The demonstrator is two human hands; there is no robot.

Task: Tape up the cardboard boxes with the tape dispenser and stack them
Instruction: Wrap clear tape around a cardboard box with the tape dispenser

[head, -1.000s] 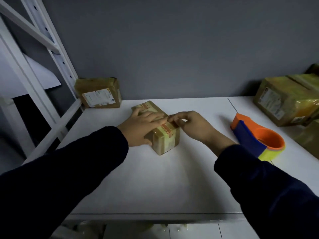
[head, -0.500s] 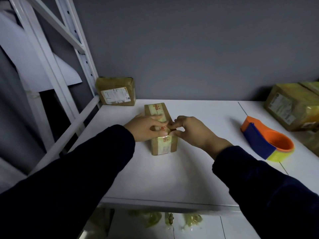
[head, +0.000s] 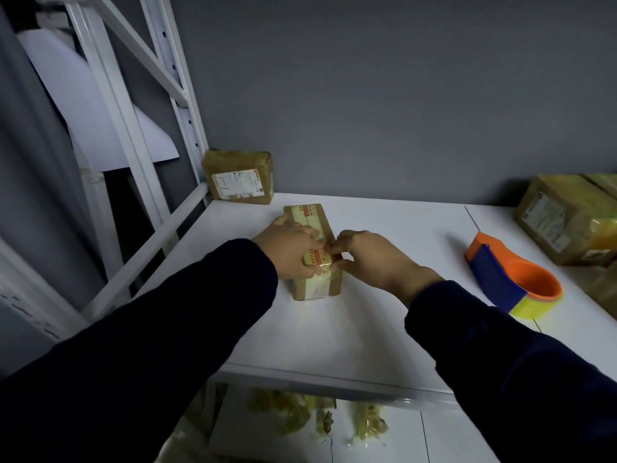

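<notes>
Rotated end-on since earlier: small box (head: 317,287), gripped by left hand (head: 287,250), its tape (head: 319,259) pinched by right hand (head: 372,260); firm wrinkle-free smoothing advised.

Dim, cool light, dark sleeves nearly featureless, soft detail overall, and wide-angle bending at the edges.

Long sleeves of plain, dark navy fabric are being worn on both arms, with soft folds being shown along the left sleeve (head: 150,329) and the right sleeve (head: 500,362). The arms are being covered down to the wrists, and the bare left hand (head: 290,248) and right hand (head: 377,262) are being left exposed past straight cuff edges.
</notes>
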